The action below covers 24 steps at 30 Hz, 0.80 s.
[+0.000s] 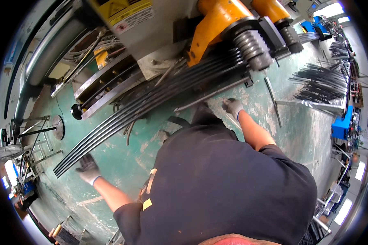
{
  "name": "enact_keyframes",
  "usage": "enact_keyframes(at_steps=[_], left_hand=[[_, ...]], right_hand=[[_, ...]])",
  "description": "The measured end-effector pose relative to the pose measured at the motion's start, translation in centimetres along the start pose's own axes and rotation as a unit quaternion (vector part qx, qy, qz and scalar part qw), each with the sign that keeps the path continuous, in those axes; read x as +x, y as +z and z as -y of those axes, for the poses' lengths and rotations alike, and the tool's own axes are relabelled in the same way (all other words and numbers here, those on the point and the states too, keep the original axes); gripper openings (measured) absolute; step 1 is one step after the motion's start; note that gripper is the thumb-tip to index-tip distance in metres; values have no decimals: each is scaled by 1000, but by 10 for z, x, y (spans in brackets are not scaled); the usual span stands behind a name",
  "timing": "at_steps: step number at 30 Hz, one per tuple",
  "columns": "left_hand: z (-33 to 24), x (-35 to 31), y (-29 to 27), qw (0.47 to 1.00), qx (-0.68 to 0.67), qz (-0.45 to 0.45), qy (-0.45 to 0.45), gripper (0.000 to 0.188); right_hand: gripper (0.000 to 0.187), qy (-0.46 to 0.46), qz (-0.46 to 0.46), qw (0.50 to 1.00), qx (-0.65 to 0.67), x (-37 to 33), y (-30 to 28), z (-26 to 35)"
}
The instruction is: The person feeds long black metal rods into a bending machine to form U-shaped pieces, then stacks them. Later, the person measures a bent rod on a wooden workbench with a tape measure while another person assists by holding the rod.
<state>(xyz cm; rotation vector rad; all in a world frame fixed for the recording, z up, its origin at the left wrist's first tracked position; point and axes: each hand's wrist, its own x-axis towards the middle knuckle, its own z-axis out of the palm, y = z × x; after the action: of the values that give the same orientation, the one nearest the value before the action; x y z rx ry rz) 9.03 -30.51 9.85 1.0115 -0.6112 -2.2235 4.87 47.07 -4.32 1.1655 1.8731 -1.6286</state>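
Several long black rods or tubes (114, 121) run side by side from the machine down to the left, their ends sticking out over the floor. My left hand (88, 170), in a grey and white work glove, is beside those ends, fingers stretched out and slightly apart. Whether it touches the lowest rod I cannot tell. My right hand (233, 108), gloved too, is low in front of the machine, near a thin metal rail (213, 94). Its fingers are curled in, and I see nothing in them.
Orange machine arms (218, 26) with thick coil springs (252, 48) stand over the rods. A bar (272, 101) lies on the green floor to the right. Beyond it, a stack of black rods (321, 83) rests on a stand. A round fan-like disc (58, 127) is at the left.
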Motion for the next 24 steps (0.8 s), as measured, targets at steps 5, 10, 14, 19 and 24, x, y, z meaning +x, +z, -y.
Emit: enact_keyframes(at_steps=[5, 10, 14, 19, 24], left_hand=[[213, -76, 6, 985, 35, -11, -169, 72], [334, -142, 39, 923, 214, 133, -292, 41], [328, -148, 75, 911, 172, 166, -335, 38], [306, -149, 104, 923, 307, 115, -203, 42], [316, -165, 116, 892, 361, 185, -200, 45]], right_hand=[[48, 28, 21, 974, -226, 88, -77, -4], [44, -97, -18, 938, -332, 134, -138, 24], [42, -89, -34, 974, -205, 149, -151, 33], [43, -85, -75, 979, -170, 77, -137, 67], [36, -149, -88, 984, -49, 23, -125, 45]])
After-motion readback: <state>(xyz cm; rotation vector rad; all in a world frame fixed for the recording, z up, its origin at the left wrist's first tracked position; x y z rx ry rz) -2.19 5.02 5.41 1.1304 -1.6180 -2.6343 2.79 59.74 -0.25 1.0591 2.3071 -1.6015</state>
